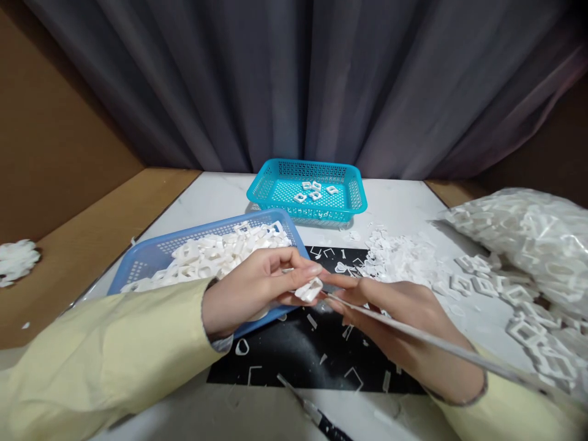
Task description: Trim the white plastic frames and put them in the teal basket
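Between its thumb and fingers, my left hand pinches a small white plastic frame. My right hand is closed at the fingertips around the end of a long thin grey strip, right beside the white frame. The strip runs across the right hand and forearm to the lower right; I cannot tell what kind of thing it is. Below the hands lies a black mat scattered with thin white offcuts. A craft knife rests at the mat's front edge, its blade pointing away to the left.
A blue basket heaped with white frames stands at left. Behind it, a turquoise basket holds several frames. White scraps are piled right of the mat. A clear bag full of frames sits far right, with loose frames before it.
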`<action>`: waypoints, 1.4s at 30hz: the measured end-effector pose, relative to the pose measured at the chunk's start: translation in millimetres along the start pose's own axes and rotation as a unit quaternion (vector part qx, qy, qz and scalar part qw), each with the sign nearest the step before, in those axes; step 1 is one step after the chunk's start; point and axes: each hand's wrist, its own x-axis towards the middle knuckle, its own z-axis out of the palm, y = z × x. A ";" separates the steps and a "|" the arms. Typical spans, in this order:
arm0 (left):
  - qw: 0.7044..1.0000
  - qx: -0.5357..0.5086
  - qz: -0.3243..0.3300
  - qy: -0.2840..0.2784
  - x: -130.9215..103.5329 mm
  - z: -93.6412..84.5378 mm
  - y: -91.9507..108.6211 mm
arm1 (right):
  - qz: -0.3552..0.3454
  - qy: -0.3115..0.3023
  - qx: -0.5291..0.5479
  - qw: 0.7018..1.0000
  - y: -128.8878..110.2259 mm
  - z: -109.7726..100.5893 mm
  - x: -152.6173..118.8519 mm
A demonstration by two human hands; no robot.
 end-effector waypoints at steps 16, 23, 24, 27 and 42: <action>1.000 0.003 -0.027 0.013 0.0 0.3 -4.0 | 0.026 0.038 -0.036 0.998 2.6 14.2 -2.0; 0.993 -0.077 -0.069 0.052 1.8 -1.9 -3.7 | 0.021 0.074 0.046 0.996 4.6 11.5 -0.1; 0.993 -0.083 -0.071 0.055 1.7 -2.3 -4.0 | 0.012 0.079 0.050 0.996 4.4 10.5 0.0; 0.992 -0.095 -0.064 0.051 0.7 -3.0 -4.8 | -0.006 0.080 0.035 0.996 3.6 9.3 -0.8; 0.991 -0.109 -0.072 0.042 -0.7 -0.1 -3.8 | -0.022 0.054 0.002 0.998 3.3 12.2 -1.8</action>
